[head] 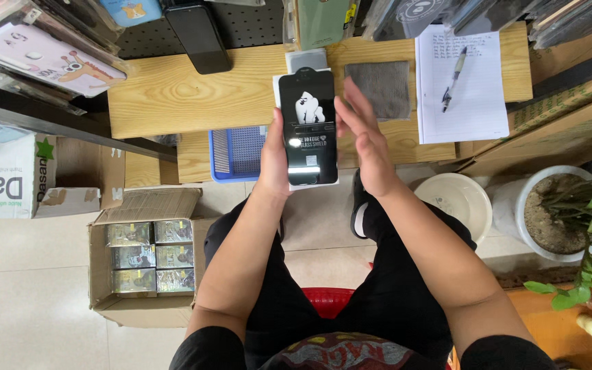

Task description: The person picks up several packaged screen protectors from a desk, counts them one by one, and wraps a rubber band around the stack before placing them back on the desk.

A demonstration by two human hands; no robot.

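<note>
The left hand (273, 161) is clamped on a flat black packet (307, 128) with a white cartoon figure on its front. It grips the packet's left long edge, thumb on the face and fingers behind, and holds it upright in the air just off the bench's (173, 96) near edge, above a blue basket (238, 152). The right hand (364, 140) is open, fingers spread, its palm beside the packet's right edge; I cannot tell whether it touches.

The packet looks thin, light and stiff, with a glossy, probably slippery face. If it holds a glass sheet, as its shape suggests, it would be fragile under bending. The long edges seem the safest place to take hold, pinching lightly and not pressing the middle of the face.

On the bench lie a grey cloth (379, 88), a lined sheet (467, 75) with a pen (454, 79), and a black phone (198, 35) near the far edge.
</note>
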